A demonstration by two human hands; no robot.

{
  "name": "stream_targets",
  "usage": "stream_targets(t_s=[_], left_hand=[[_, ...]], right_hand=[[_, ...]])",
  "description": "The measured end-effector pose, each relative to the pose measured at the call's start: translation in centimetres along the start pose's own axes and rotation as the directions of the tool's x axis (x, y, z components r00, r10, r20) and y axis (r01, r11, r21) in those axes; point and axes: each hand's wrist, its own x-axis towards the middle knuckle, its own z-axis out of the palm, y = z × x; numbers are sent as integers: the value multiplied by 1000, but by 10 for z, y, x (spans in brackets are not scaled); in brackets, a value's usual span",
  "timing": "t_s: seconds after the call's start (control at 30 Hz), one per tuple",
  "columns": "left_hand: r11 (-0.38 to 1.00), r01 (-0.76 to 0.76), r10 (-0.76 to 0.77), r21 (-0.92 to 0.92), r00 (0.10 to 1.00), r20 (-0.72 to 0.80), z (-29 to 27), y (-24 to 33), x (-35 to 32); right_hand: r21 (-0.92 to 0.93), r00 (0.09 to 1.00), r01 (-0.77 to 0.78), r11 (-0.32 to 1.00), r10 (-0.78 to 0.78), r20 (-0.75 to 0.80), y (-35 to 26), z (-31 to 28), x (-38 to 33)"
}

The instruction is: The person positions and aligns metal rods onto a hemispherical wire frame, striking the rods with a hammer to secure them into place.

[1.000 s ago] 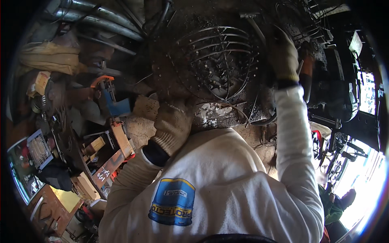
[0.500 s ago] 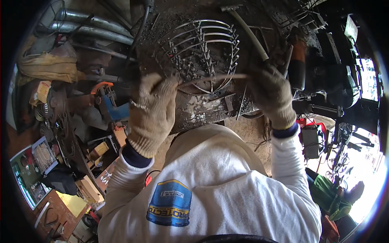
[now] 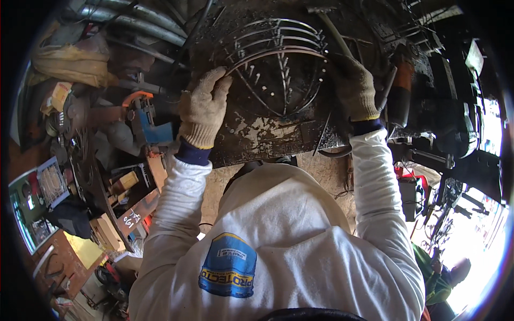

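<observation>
A thin curved metal rod (image 3: 262,54) arches between my two hands, above a welded frame of bent bars (image 3: 285,88) on the dark workbench. In its tan knit glove, my left hand (image 3: 206,107) pinches the rod's left end between thumb and fingers. My right hand (image 3: 356,88), gloved the same way, is closed at the rod's right end; its fingertips are in shadow. The frame has a pointed near end, a middle spine with short pegs and several arched crossbars at the far side. A hammer (image 3: 334,35) lies just beyond my right hand.
An orange and black power tool (image 3: 402,80) stands right of my right hand. Metal pipes (image 3: 139,21) lie at the far left. A blue and orange tool (image 3: 150,125) and a cluttered shelf are on the left. Another person (image 3: 433,273) is at the lower right.
Both hands have moved away from me with the rod, from the frame's near end to over its far crossbars. The rod now shows as a clear upward arch.
</observation>
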Motion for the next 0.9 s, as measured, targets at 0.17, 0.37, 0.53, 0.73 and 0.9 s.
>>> stream_targets(t_s=[0.17,0.37,0.53,0.73,0.9], left_hand=[[1000,-29,30,11,998,-64,5,-4,-17],[980,75,-74,184,997,-14,-2,4,-22],[956,112,-113,271,994,-12,1,1,-22],[990,93,-90,108,996,-28,3,-1,-20],[984,106,-104,140,994,-25,5,-4,-22]], right_hand=[[-22,999,-36,999,36,15,2,3,-8],[-148,997,-72,986,66,-44,2,10,-10],[-88,997,-38,995,33,-63,3,11,-11],[-27,997,-15,1000,12,-79,2,14,-12],[-27,994,21,999,-24,-106,6,18,-10]])
